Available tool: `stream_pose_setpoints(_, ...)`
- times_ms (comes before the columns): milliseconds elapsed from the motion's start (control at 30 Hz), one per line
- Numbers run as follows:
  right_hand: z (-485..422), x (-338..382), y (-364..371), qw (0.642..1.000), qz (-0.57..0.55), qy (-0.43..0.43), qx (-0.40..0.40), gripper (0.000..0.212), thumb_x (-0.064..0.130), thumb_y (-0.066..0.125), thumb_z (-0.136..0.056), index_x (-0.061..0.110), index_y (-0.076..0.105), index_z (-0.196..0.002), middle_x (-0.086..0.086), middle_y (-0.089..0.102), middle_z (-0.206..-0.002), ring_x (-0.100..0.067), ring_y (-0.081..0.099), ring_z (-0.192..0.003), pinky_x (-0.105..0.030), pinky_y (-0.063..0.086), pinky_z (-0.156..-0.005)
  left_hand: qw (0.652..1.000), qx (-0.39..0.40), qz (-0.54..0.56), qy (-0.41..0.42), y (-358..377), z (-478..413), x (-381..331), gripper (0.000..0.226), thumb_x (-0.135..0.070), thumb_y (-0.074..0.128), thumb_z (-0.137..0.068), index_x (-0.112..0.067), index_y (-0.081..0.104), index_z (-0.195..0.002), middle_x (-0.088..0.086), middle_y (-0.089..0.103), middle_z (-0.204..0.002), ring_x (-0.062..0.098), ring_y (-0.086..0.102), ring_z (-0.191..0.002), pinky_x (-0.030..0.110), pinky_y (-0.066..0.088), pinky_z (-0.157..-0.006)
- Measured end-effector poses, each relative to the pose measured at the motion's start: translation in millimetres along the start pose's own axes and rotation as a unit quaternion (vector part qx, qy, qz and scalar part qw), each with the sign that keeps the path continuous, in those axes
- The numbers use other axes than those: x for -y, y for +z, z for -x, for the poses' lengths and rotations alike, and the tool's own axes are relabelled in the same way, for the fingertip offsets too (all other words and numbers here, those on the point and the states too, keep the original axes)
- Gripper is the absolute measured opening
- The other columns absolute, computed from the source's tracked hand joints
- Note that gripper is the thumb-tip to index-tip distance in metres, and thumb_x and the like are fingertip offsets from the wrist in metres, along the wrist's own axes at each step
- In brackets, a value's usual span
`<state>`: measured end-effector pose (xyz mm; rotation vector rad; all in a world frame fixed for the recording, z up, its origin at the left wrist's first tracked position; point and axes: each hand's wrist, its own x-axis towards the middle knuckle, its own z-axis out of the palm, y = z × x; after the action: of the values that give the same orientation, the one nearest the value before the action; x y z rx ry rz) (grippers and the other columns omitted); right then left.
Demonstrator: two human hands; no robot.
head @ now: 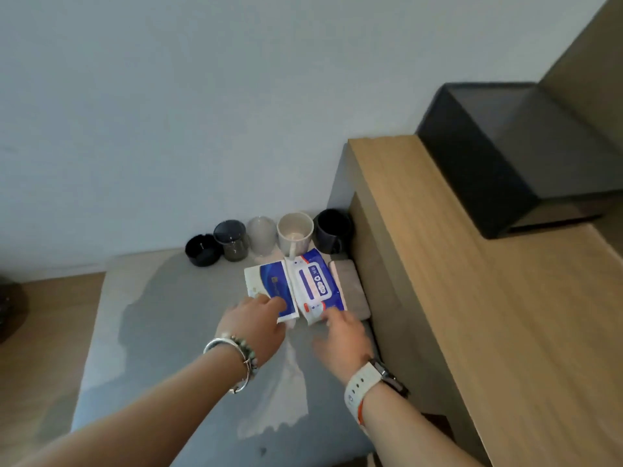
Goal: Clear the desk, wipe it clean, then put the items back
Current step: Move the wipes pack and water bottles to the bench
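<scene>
grey matte surface [161,332] carried pale glossy streaks down its middle. along the back edge, against the wall, stood a row: a round black ashtray [204,250], a dark glass jar [232,241], a frosted translucent cup [261,235], a white ceramic mug [295,232] with its handle facing the near side, and a black mug [332,230].

just in front of the row lay two flat, soft blue-and-white packs, side by side and touching: a tissue pack [269,288] on the left and a wet wipe pack [315,286] with a pale label flap on the right. a folded grey cloth [350,288] lay just beside the wipes, against the wood-grain cabinet [472,264], which bore a black rectangular box [522,156].

left hand [256,323], bracelets at the wrist, met the tissue pack's near edge; its fingers [269,301] appeared to pinch that edge, though the view was blurred. right hand [344,335], watch on the wrist, rested relaxed, spread fingers on the near end of the wet wipe pack.
</scene>
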<state>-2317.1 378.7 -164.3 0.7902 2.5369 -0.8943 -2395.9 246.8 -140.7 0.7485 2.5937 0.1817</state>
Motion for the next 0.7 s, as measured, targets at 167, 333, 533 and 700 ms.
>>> stream_pose_setpoints(167,78.7,17.0,-28.8,0.996,0.023,0.025,-0.087,0.036,0.034,0.052,-0.090,0.024,0.046,-0.124,-0.002,0.046,-0.133,-0.024,0.042,-0.122,-0.033,0.039,-0.096,0.993,-0.001,-0.068,0.100,-25.3,48.2,-26.3,0.036,-0.032,0.040,-0.094,-0.024,0.045,-0.128,0.000,0.052,-0.125,0.022,0.047,-0.118,0.032,0.038,-0.095)
stream_pose_setpoints(333,170.3,-7.6,-44.4,0.977,0.005,0.072,-0.199,0.039,0.035,0.053,-0.089,0.026,0.046,-0.127,0.000,0.048,-0.131,-0.022,0.045,-0.120,-0.032,0.040,-0.093,0.966,-0.043,-0.115,0.229,-48.4,101.6,-80.9,0.036,-0.032,0.040,-0.093,-0.025,0.046,-0.127,-0.001,0.052,-0.124,0.022,0.047,-0.118,0.033,0.039,-0.094)
stream_pose_setpoints(533,298.2,-75.2,-59.2,0.933,-0.061,0.166,-0.312,0.038,0.035,0.051,-0.091,0.027,0.047,-0.128,0.003,0.051,-0.127,-0.019,0.049,-0.114,-0.035,0.044,-0.094,0.907,-0.062,-0.142,0.392,-39.5,188.3,-184.1,0.036,-0.031,0.040,-0.093,-0.025,0.047,-0.128,-0.001,0.053,-0.124,0.021,0.047,-0.118,0.034,0.037,-0.095)
stream_pose_setpoints(700,428.2,-148.9,-51.2,0.893,-0.072,0.247,-0.369,0.040,0.029,0.050,-0.091,0.027,0.045,-0.131,0.003,0.049,-0.131,-0.017,0.045,-0.120,-0.030,0.038,-0.096,0.849,-0.055,-0.151,0.504,3.6,288.0,-275.4,0.038,-0.030,0.040,-0.093,-0.027,0.046,-0.130,-0.004,0.052,-0.127,0.018,0.046,-0.119,0.032,0.036,-0.096)
